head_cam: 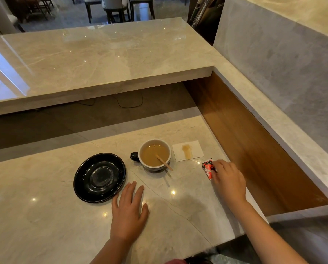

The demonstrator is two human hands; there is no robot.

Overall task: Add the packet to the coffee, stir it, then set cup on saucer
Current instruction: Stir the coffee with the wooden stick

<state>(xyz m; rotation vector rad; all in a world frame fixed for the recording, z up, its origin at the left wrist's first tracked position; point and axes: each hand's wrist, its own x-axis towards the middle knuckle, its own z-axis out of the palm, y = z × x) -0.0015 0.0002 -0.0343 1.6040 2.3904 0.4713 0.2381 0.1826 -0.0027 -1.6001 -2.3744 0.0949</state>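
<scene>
From where I sit, the pale stone bench [45, 216] fills most of my view, with a raised counter [102, 60] behind it and a wood-lined drop along the right side. On the bench sits the black saucer [99, 177], bare, and just to its right, not touching it, the cup [155, 154] of milky coffee with a wooden stirrer [164, 162] leaning in it over the near rim. Beyond the cup lies a white napkin [194, 150] with a brown stain. Smallest is the red and white packet [208, 168], flat on the bench near the right edge, well right of the cup. My left hand [128, 212] rests flat and open on the bench near the saucer, holding nothing. My right hand [228, 181] is over the packet with its fingertips [215, 166] on the packet's near right part; I cannot tell whether that grip has closed on it or only touches it. I judge the task is at its first step, with the packet unopened as far as I can see. The risks: the packet lies close to the bench edge, so a clumsy pinch could slide it off into the drop; carrying the hand leftward low could knock the stirrer's sticking-out end and tip or slop the cup; and tearing the packet away from the cup would scatter its contents on the bench.
</scene>
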